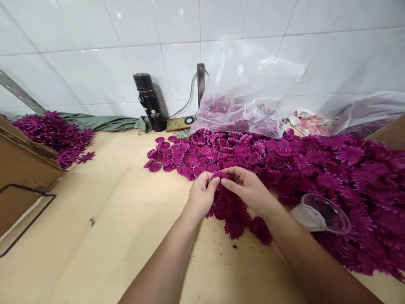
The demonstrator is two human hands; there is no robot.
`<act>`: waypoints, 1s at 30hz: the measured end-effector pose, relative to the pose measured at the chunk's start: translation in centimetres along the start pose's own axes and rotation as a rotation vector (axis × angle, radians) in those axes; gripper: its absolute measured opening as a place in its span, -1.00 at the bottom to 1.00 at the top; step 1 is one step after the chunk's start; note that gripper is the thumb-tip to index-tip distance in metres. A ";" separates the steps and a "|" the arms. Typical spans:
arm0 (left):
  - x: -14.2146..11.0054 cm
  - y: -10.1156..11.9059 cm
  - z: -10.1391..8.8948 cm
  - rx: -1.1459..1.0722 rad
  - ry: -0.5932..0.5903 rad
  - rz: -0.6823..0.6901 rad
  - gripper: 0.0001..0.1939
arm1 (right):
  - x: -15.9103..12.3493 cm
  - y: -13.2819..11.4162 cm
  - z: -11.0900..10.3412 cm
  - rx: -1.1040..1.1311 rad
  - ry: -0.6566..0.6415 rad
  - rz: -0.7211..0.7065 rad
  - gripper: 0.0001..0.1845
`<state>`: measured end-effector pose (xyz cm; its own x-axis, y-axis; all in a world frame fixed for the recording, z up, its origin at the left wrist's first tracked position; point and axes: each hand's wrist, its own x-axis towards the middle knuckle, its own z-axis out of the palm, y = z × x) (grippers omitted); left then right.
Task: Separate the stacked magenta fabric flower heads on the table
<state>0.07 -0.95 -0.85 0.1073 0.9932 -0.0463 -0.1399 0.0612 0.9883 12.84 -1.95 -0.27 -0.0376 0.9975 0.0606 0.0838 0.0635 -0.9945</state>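
Flower: center of frame, beside pile. Left hand: fingers pinched on left edge. Right hand: fingers closed around right edge. Keep pinch light, both sides level; hard pressure likely creases petals.

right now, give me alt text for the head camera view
Two bare hands, left and right, pinch a magenta fringed flower piece above a pale tan tabletop. Similar pieces heap behind and rightward, near a black bottle.
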 end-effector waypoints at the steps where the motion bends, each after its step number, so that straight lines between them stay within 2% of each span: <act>1: 0.1 -0.1 0.0 0.015 0.001 -0.005 -0.80 | 0.0 0.0 0.1 0.040 -0.002 0.026 -0.70; 9: 0.4 -0.8 -0.2 0.168 -0.040 -0.032 -0.79 | -0.2 0.2 1.1 0.181 0.077 0.113 -0.69; 16: 0.1 -0.9 -0.2 0.612 -0.014 0.107 -0.80 | -0.7 0.9 1.2 -0.015 0.207 -0.048 -0.78; 20: -0.2 -0.5 0.0 0.793 -0.006 0.163 -0.78 | -0.7 0.7 1.1 -0.040 0.237 -0.064 -0.80; 23: -0.4 -0.6 0.1 0.799 -0.034 0.225 -0.74 | -0.4 0.5 0.9 -0.043 0.284 -0.046 -0.81; 27: -0.5 -1.0 -0.2 0.659 -0.004 0.390 -0.82 | -0.4 0.1 0.7 -0.095 0.315 -0.052 -0.81; 30: -0.5 -1.1 -0.4 0.590 -0.021 0.532 -0.70 | -0.5 0.0 0.6 -0.113 0.275 -0.061 -0.81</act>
<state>-0.22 -1.43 -1.93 0.1915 0.8719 0.4508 0.3664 -0.4896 0.7912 12.28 -2.51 -0.36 0.2240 0.9619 0.1566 0.2010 0.1117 -0.9732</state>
